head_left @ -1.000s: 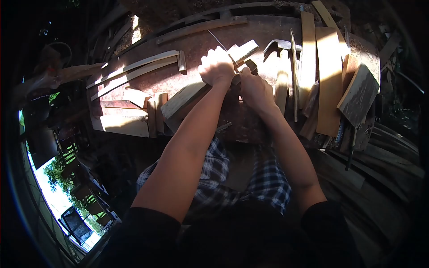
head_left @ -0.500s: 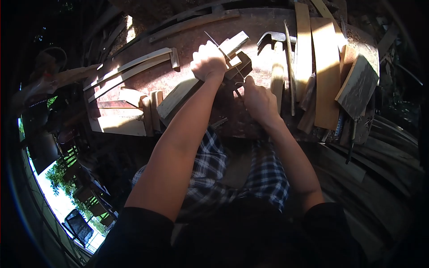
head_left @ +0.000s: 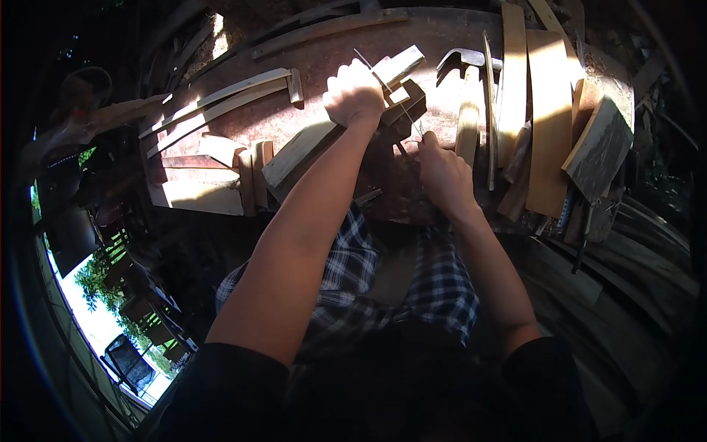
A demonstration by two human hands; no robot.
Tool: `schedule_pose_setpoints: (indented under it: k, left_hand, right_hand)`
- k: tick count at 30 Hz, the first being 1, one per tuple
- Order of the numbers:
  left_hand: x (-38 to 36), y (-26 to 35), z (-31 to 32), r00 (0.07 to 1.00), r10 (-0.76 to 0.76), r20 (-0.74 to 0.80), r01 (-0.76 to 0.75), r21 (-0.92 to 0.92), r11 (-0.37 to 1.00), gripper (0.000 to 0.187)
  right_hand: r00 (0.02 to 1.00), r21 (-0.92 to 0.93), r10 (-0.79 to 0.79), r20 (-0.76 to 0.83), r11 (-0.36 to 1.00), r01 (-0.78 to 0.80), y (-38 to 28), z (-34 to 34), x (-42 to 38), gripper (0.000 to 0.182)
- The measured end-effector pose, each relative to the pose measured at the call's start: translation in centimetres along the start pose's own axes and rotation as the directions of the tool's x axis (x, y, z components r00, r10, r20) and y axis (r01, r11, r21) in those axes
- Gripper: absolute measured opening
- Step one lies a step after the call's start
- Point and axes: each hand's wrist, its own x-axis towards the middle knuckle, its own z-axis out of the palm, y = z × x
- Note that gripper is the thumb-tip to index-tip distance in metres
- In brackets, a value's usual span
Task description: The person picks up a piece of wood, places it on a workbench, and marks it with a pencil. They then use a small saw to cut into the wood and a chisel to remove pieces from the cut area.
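Note:
My left hand (head_left: 355, 92) is closed around a light strip of wood (head_left: 401, 65), pressing it down on a thick wooden block (head_left: 298, 158) at the middle of the bench. A long, thin, straight tool (head_left: 406, 116) slants across the wood, its far end sticking out beyond my left knuckles. Its near end runs to my right hand (head_left: 445, 175), which is closed around it; the grip is hidden by my fingers. Between both hands shows a small pale square of wood (head_left: 399, 96) beside the block's dark end.
A hammer (head_left: 469, 110) lies right of my hands. Beyond it are long boards (head_left: 549, 125) and a dark, weathered board (head_left: 600, 144). Thin strips (head_left: 213, 107) and short wood pieces (head_left: 199, 195) occupy the left of the reddish bench (head_left: 324, 55).
My right hand has drawn back slightly, away from the block, and the thin tool has slid with it. My left hand stays on the wood. The whole view has shifted a little.

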Motion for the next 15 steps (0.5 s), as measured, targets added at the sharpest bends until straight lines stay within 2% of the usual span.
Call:
schedule_pose_setpoints:
  k: [3,5,7,8,11,12,13,15]
  left_hand:
    - [0.1,0.0,-0.1,1.0,0.004,0.03,-0.003,-0.019,1.0,0.013]
    - [0.2,0.5,-1.3,1.0,-0.008,0.028,0.01,-0.061,0.998,0.014]
    - [0.1,0.2,-0.9,0.999,-0.014,0.036,0.015,-0.036,0.999,0.014]
    - [0.1,0.1,-0.6,0.999,-0.012,0.038,0.014,-0.052,0.999,0.014]
    - [0.2,0.3,-0.8,0.993,-0.013,0.115,0.02,-0.06,0.998,0.014]
    - [0.1,0.3,-0.8,0.992,-0.031,0.122,0.038,-0.054,0.998,0.014]
    - [0.0,0.4,-0.7,0.996,-0.023,0.085,0.027,-0.046,0.999,0.014]
    - [-0.1,-0.4,-0.7,0.999,-0.018,0.05,0.019,-0.03,0.999,0.014]
  right_hand:
    - [1.0,-0.024,-0.009,-0.008,1.0,0.008,-0.5,0.0,0.3,0.017]
    - [0.999,-0.023,-0.022,-0.025,0.999,0.022,-1.9,-0.2,3.6,0.018]
    - [0.988,-0.057,-0.119,-0.096,0.992,0.114,-2.3,1.1,7.2,0.019]
    - [0.989,-0.053,-0.115,-0.098,0.993,0.11,-2.1,1.4,7.0,0.019]
    - [0.993,-0.068,-0.104,-0.061,0.993,0.1,-1.4,0.2,4.3,0.017]
    - [0.999,-0.058,-0.043,0.008,0.997,0.043,-1.1,-0.8,1.8,0.018]
    - [0.996,-0.051,0.016,0.083,0.999,-0.012,-0.9,-1.1,0.4,0.021]
    - [0.994,-0.063,0.027,0.103,0.998,-0.02,-0.7,-0.7,-0.1,0.022]
